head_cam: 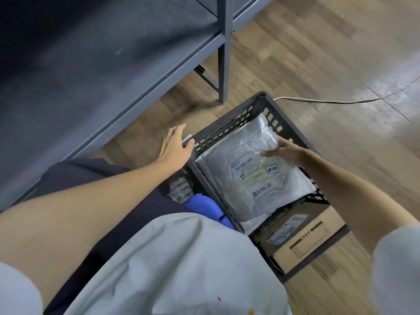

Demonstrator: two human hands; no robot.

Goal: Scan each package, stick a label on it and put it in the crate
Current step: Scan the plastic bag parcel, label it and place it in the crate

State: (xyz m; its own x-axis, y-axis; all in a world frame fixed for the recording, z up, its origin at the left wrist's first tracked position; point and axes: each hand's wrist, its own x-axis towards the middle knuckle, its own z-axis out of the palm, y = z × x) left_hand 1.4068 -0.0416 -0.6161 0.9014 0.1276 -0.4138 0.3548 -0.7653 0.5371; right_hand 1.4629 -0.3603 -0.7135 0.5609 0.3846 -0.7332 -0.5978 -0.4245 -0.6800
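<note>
Two hands are at work over the crate (229, 123). Our right hand (283, 151) pinches the far edge of the silver package (247, 171), thumb on top and fingers under, so we can lower it flat with the label (255, 170) facing up. Our left hand (176, 147) lies spread, fingers straight, on the crate's near corner, holding nothing; we judge it steadies the crate while the package goes in.

That package sits inside the crate's rim, tilted a little, resting on what lies below it. A cardboard box (311, 237) with its own label shows at the crate's lower end, already stowed. Beside the crate, by our leg, we see something blue (204, 205) and a grey bundle (179, 189); neither is clear enough to name.

Our shirt (172, 264) covers the crate's near side, so how full it is we cannot tell. The print on the label is too blurred to read. A cable (341, 101) trails across the floor (341, 53) past the shelf's leg (223, 71).
</note>
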